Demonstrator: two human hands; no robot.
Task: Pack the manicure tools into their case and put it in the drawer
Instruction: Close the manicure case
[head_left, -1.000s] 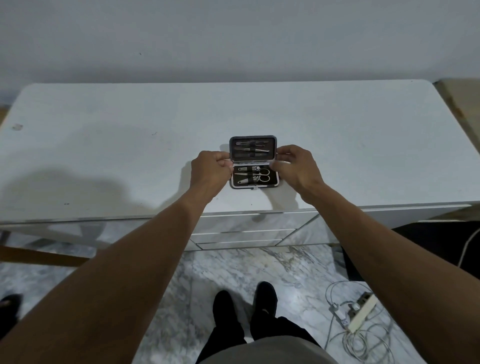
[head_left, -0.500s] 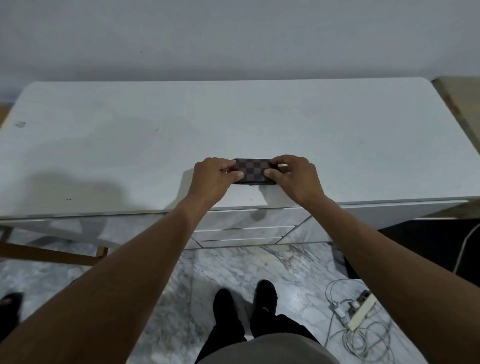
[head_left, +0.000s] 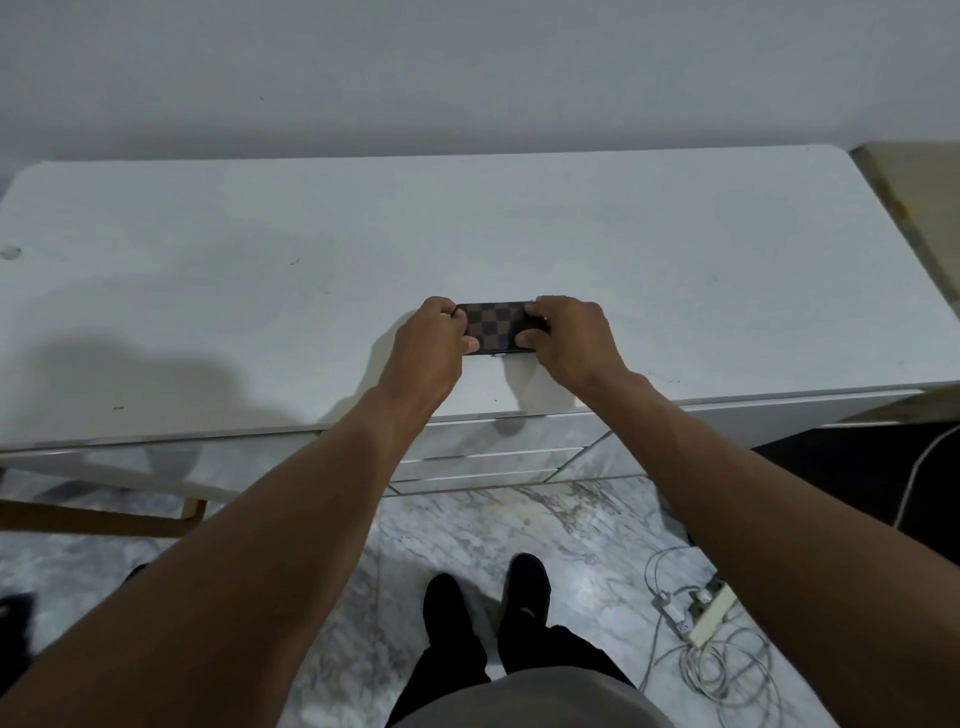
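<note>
Closed a second earlier from lying open with its tools on show, the case (head_left: 497, 328) was now seen shut flat on the counter (head_left: 260, 291), its brown checkered lid uppermost and a small metal clasp showing at its near edge. It was gripped from both ends — the left hand (head_left: 434, 340) was curled over the left end with the thumb laid on the lid, and the right hand (head_left: 566, 338) was curled over the right end in the same way, thumb on top and fingers wrapped around the far edge. The packing step was judged finished and the closing step nearly so; whether the clasp had caught could not be told. The next move was judged to call for one hand to be freed — so that a drawer (head_left: 483, 461) under the counter's front edge, all of them shut, could be pulled open while the case was lifted clear.
</note>
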